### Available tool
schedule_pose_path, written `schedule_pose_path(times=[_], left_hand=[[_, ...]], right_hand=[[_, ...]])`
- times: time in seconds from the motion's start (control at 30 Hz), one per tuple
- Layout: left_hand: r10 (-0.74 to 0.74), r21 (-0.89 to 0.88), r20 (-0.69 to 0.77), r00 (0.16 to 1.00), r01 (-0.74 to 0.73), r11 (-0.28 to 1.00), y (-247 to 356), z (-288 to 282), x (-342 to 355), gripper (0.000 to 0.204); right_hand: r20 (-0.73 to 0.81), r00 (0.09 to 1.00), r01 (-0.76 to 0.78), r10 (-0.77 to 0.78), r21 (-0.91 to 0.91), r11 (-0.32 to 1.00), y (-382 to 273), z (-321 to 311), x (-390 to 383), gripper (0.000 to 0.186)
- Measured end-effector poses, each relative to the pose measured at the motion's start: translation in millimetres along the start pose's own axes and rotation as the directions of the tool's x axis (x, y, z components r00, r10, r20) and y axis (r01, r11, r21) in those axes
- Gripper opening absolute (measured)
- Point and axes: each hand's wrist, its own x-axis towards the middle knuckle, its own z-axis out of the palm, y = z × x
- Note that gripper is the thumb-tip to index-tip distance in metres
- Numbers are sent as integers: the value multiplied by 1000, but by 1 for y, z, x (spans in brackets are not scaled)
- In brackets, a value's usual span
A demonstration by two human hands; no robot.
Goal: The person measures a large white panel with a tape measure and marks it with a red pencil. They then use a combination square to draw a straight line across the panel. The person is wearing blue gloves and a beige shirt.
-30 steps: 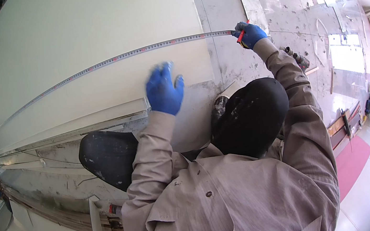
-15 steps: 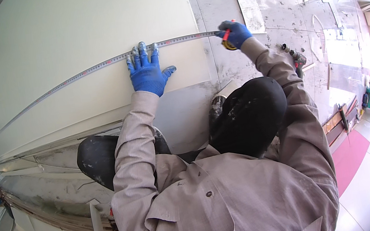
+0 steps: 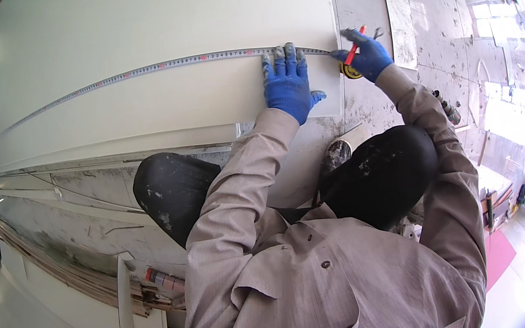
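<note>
Hand, left (image 3: 290, 92), flat on tape (image 3: 204, 57).

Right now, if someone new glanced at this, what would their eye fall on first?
Probably the long tape measure, stretched across the big white board toward its right edge. Next, the left hand, in a blue glove, lies with fingers spread over the tape near its right end. By the board's right edge, the right hand, also blue-gloved, holds a bright red pen close to the tape's black-and-yellow case.
</note>
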Motion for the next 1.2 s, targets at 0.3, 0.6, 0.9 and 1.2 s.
schedule_pose_path(times=[0.3, 0.6, 0.9, 1.2], left_hand=[[-85, -62, 29, 996, 86, 994, 17, -4, 5, 108], [-173, -929, 216, 961, 257, 267, 59, 39, 13, 60], [-383, -970, 243, 891, 215, -114, 66, 54, 18, 49], [-481, -979, 131, 867, 189, 73, 71, 54, 24, 50]], right_hand=[[236, 971, -151, -33, 717, 680, -191, -142, -19, 42], [53, 963, -156, 263, 909, 386, -225, -59, -34, 20], [164, 916, -358, 365, 742, 566, -190, 31, 3, 21], [185, 896, -377, 403, 797, 472, -181, 38, 11, 24]])
